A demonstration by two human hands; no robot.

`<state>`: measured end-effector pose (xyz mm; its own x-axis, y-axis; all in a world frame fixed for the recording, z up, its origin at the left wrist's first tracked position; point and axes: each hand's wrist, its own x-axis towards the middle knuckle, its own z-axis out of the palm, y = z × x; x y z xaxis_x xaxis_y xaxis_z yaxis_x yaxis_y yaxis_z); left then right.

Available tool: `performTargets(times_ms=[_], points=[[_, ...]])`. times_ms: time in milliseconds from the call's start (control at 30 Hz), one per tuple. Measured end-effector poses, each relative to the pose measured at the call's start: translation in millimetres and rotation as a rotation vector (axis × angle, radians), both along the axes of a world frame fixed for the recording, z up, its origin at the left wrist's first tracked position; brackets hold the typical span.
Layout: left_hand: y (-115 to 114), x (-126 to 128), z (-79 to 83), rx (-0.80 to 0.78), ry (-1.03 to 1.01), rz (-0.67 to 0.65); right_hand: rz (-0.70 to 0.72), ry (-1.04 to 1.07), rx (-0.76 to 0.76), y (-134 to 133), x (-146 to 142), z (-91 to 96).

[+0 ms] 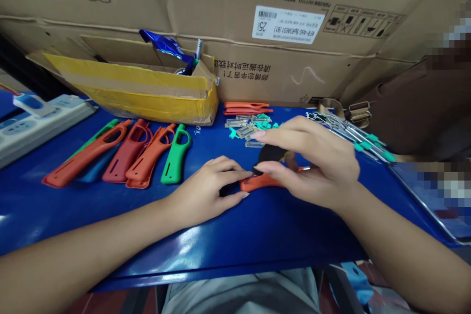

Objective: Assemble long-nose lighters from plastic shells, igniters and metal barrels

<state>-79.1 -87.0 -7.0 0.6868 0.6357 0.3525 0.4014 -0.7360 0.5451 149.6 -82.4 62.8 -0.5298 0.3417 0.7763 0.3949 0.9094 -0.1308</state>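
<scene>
My left hand [208, 181] rests on the blue table, its thumb and fingertips closed about the near-left end of an orange lighter casing [252, 185] lying flat. Above that casing, my right hand [316, 162] grips a dark, rounded object [271, 156] between thumb and fingers; its exact kind is unclear. A small metal tip [304, 169] shows at the casing's right end, and my right hand hides much of its middle. Just behind sit clear plastic pieces [247, 131] and small turquoise parts [263, 122].
Left of my hands lie several lighter casings, including a green one [172, 162] and a red one [123, 159]. Orange halves [246, 108] lie at the back, metal rods [355, 135] at right. A yellow-taped box [158, 100], power strip [44, 120] and large carton [221, 5] stand behind.
</scene>
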Motion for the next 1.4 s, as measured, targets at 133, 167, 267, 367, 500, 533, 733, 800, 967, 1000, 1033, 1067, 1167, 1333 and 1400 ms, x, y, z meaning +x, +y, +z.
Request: performTargets(times_ms=[133, 167, 267, 367, 500, 533, 733, 800, 967, 1000, 1033, 1067, 1167, 1333, 1400], points=[[0.0, 0.2, -0.1, 0.004, -0.005, 0.000, 0.024, -0.096, -0.096, 0.0, 1.5, 0.6], [0.1, 0.3, -0.5, 0.011, -0.005, 0.002, 0.055, -0.108, -0.181, -0.2, 1.4, 0.8], [0.2, 0.7, -1.5, 0.028, -0.007, 0.006, 0.101, -0.072, -0.271, -0.3, 0.5, 2.1], [-0.2, 0.9, -1.6, 0.026, -0.014, -0.001, 0.001, -0.058, -0.107, 0.2, 0.4, 3.5], [-0.5, 1.1, -1.1, 0.013, -0.013, 0.003, -0.006, -0.146, -0.153, -1.0, 0.1, 2.8], [-0.6, 1.1, -0.9, 0.010, -0.012, 0.007, 0.021, -0.142, -0.207, -1.4, -0.5, 1.9], [-1.4, 1.1, 0.6, -0.002, -0.024, -0.002, -0.022, -0.039, -0.007, 0.4, -0.3, -2.2], [-1.5, 0.9, 0.8, -0.010, -0.021, 0.003, 0.029, -0.115, -0.010, 0.8, 3.0, 0.0], [-1.0, 0.6, -0.4, -0.020, -0.003, 0.005, 0.161, -0.111, -0.240, -2.4, 4.0, 3.7], [-1.0, 0.7, -0.6, -0.021, 0.000, 0.005, 0.150, -0.080, -0.212, -3.2, 2.4, 2.8], [-1.2, 1.0, -0.6, -0.019, 0.000, 0.004, 0.131, -0.059, -0.174, -3.8, 0.7, 1.5], [-1.4, 1.4, -0.6, -0.017, -0.001, 0.004, 0.106, -0.049, -0.134, -4.3, -0.9, 0.1], [-2.5, 2.8, 0.3, -0.011, -0.010, 0.000, 0.015, -0.108, -0.046, -4.6, -3.1, -2.5], [-2.8, 3.9, 1.8, -0.011, -0.019, -0.007, -0.103, -0.147, 0.009, -4.2, -0.9, 0.9], [-2.4, 3.6, 0.7, -0.007, -0.019, -0.003, -0.074, -0.148, -0.036, -4.9, -0.4, 3.3]])
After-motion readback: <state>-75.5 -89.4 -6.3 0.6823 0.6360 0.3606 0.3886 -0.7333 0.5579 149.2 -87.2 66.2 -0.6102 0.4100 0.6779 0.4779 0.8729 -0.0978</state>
